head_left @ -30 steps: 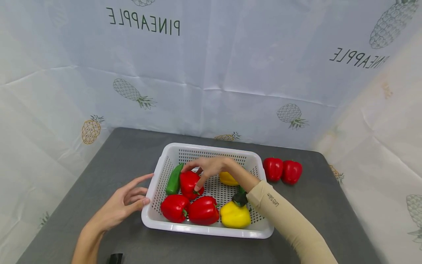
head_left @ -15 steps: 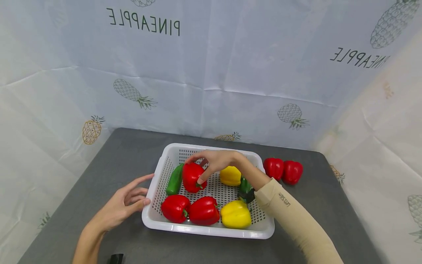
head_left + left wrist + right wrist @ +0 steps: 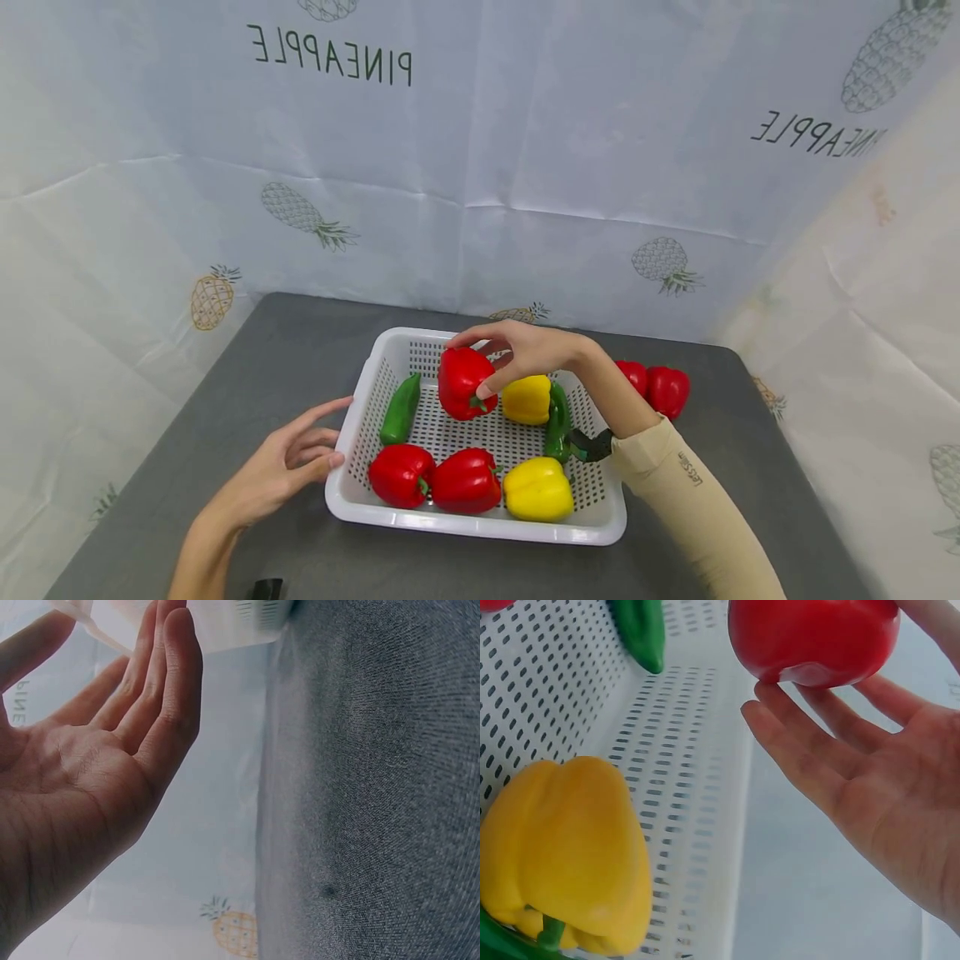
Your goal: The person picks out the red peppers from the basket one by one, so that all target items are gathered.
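My right hand (image 3: 528, 348) grips a red bell pepper (image 3: 459, 385), raised above the basket floor with its stem facing me. In the right wrist view, fingertips touch the base of this bell pepper (image 3: 814, 637). The fingers of my left hand (image 3: 281, 462) touch the left rim of the white perforated basket (image 3: 480, 528). In the left wrist view, that hand (image 3: 97, 757) has nothing in its palm. Inside the basket are two red bell peppers (image 3: 401, 477) in front, a front yellow bell pepper (image 3: 538, 492), a rear yellow one (image 3: 527, 402), and long green peppers (image 3: 401, 408) at both sides.
Two more red bell peppers (image 3: 667, 392) lie on the dark grey table (image 3: 300, 350) right of the basket, one partly hidden by my forearm. A pineapple-print curtain (image 3: 420, 167) stands behind. A small black object (image 3: 267, 588) sits at the front edge.
My right hand has lifted the red bell pepper from beside the left green pepper and moved it rightward and up. The left hand stays at the rim.
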The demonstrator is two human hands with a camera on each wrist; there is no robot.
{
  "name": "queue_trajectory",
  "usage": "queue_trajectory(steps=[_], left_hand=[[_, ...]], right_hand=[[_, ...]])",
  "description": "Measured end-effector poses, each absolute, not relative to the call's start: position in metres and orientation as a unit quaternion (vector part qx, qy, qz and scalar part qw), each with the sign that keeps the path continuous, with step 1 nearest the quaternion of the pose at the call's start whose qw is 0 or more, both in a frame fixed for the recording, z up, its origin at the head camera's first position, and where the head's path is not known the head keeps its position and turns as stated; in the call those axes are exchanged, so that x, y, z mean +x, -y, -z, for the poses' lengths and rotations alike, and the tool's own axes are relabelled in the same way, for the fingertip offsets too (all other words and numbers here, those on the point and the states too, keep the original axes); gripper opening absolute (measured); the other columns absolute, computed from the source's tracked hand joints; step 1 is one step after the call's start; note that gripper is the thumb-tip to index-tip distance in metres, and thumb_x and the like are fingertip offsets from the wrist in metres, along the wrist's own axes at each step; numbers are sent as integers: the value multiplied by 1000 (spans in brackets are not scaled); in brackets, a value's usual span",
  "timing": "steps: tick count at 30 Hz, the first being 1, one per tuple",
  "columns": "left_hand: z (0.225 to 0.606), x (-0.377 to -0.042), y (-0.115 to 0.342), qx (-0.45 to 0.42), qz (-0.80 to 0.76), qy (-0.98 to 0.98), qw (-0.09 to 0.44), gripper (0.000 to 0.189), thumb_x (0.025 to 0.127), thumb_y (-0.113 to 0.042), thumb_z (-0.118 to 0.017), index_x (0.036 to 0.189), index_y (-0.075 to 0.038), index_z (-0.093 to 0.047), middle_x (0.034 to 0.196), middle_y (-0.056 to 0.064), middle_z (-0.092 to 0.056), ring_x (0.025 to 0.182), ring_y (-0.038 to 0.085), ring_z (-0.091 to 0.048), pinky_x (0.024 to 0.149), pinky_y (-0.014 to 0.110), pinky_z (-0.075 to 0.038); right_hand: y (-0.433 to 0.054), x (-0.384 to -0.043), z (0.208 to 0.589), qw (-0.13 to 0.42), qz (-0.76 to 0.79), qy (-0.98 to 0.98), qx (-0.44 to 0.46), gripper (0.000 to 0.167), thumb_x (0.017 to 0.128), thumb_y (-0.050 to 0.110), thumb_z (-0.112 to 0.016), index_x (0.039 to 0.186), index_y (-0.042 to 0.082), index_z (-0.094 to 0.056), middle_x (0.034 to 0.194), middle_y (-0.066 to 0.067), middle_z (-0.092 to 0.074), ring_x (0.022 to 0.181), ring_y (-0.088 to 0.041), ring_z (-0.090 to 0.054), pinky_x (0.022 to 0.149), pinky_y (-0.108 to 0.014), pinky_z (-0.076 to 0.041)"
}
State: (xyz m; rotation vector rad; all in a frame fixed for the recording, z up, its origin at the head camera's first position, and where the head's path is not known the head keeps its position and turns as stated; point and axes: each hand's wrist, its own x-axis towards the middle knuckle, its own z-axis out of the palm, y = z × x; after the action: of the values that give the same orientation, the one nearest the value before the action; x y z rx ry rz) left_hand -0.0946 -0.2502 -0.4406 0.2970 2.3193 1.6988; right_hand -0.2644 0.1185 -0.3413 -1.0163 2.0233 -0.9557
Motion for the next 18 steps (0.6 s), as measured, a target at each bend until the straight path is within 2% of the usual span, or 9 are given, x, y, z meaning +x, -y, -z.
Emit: queue_trajectory(steps=[6, 18], left_hand=[[441, -95, 249, 97, -580, -799, 127, 78, 104, -18, -73, 170, -10, -32, 135, 25, -71, 108, 9, -75, 88, 37, -68], [439, -94, 248, 101, -591, -790, 129, 78, 104, -16, -72, 170, -8, -31, 134, 27, -71, 107, 9, -76, 87, 37, -69]], right_hand=[[-130, -258, 330, 316, 371, -777, -400, 76, 89, 19, -84, 157, 11, -53, 155, -12, -59, 137, -32, -62, 104, -43, -63], [-154, -246, 315, 281, 404, -775, -396, 79, 86, 16, -88, 157, 10, -53, 156, -15, -57, 138, -35, -57, 104, -47, -63]])
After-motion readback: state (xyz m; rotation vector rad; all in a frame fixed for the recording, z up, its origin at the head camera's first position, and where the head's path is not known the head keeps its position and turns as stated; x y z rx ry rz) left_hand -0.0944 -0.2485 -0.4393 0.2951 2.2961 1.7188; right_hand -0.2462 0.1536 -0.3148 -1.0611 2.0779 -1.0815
